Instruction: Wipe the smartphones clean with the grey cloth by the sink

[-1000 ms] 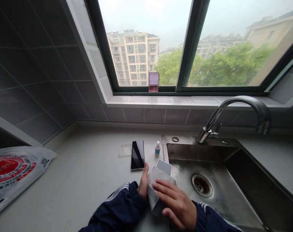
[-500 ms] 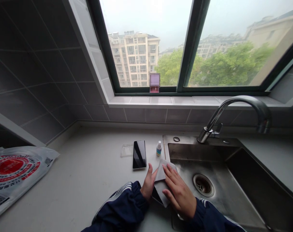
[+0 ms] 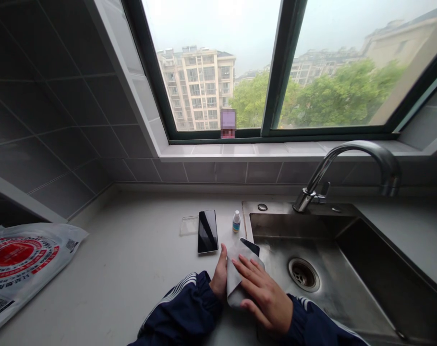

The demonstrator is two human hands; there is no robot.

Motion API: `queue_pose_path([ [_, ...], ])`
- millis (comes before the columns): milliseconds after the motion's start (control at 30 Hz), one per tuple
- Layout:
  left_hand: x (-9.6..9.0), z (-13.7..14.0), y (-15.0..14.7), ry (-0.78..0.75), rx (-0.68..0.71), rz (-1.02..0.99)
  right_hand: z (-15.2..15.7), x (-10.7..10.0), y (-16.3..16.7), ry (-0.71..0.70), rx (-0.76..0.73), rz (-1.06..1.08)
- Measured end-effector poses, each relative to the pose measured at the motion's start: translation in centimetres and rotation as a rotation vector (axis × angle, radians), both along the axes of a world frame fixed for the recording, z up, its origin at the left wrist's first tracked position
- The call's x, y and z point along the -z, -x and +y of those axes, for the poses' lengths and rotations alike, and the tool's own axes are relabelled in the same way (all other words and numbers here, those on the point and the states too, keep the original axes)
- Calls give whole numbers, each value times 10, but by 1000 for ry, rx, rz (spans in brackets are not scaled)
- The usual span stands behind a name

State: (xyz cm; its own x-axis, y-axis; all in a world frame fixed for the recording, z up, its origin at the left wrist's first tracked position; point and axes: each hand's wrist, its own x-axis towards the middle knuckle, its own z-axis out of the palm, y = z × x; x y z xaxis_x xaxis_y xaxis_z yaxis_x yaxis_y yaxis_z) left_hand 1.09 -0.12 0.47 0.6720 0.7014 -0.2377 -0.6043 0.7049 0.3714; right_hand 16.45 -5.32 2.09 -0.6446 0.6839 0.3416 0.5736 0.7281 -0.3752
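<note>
A phone (image 3: 250, 246) with a dark face lies tilted in my left hand (image 3: 220, 276), which is closed around its left side, thumb upright along the edge. A grey cloth (image 3: 235, 278) with a zigzag-cut edge covers most of it, leaving the dark upper right corner bare. My right hand (image 3: 263, 293) presses the cloth against the phone, its fingers long over the fabric. Beyond my hands, a second phone (image 3: 207, 231) lies face up on the counter. A small white-capped bottle (image 3: 236, 222) stands upright beside it. A clear phone case (image 3: 188, 226) sits left of that phone.
To the right, a steel sink (image 3: 269, 226) with a drain (image 3: 304, 275) borders my right hand. A curved chrome faucet (image 3: 344, 149) rises behind it. A printed plastic bag (image 3: 31, 254) rests on the counter (image 3: 132, 269) at far left. The window (image 3: 218, 140) is behind the counter.
My right hand and the cloth have slid slightly down and left over the phone. The phone's upper right corner now shows; before, the lower left part was bare.
</note>
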Motion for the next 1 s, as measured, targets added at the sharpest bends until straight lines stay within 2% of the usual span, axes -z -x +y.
queue_pose_path([
  [400,-1,1,0,16,14,13,2,1,0,32,13,19],
  [600,-1,1,0,14,3,71,0,-1,0,6,6,36],
  [800,-8,1,2,-43,132,29,-6,-3,7,-15,-113,25],
  [1000,0,3,0,-98,46,-43,4,3,2,-26,23,17],
])
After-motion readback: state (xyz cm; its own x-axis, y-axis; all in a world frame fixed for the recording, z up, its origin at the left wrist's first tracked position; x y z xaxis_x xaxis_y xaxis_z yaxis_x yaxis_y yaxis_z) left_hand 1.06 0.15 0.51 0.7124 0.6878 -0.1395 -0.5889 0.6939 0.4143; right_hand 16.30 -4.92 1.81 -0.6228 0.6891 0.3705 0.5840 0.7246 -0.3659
